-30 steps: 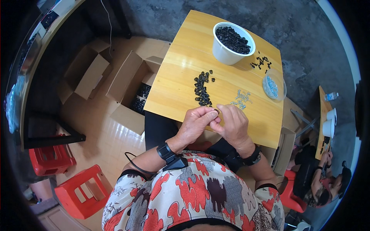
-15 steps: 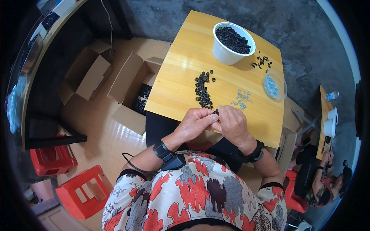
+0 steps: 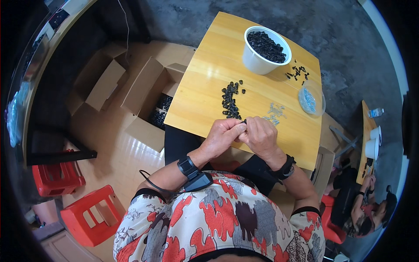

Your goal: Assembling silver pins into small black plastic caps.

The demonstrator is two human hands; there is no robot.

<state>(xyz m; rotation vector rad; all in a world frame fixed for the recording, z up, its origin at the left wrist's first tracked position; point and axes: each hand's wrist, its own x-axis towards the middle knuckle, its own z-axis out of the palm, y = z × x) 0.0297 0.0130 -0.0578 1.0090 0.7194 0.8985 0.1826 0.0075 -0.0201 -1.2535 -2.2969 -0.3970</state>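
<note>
At the near edge of the table, my left hand [image 3: 224,134] and my right hand [image 3: 261,136] meet, with thumbs and fingertips pinched together. Between them a small black plastic part [image 3: 244,122] shows only as a sliver; the fingers cover the rest. Just beyond my left hand lies a curved row of small, stubby black plastic pieces [image 3: 230,100]. Past my right hand is a loose scatter of small, thin silvery pieces [image 3: 275,113].
A white bucket [image 3: 257,63] full of black pieces stands far back on the wooden table [image 3: 200,78]. Right of it lie small black parts [image 3: 298,73] and a clear dish [image 3: 322,102] of bluish bits. Left are open cartons [image 3: 144,87] and red stools [image 3: 87,214]. Another person sits far right.
Both hands remain pinched together and have shifted slightly; less of the black part shows between the fingertips. The whole view has moved a little.
</note>
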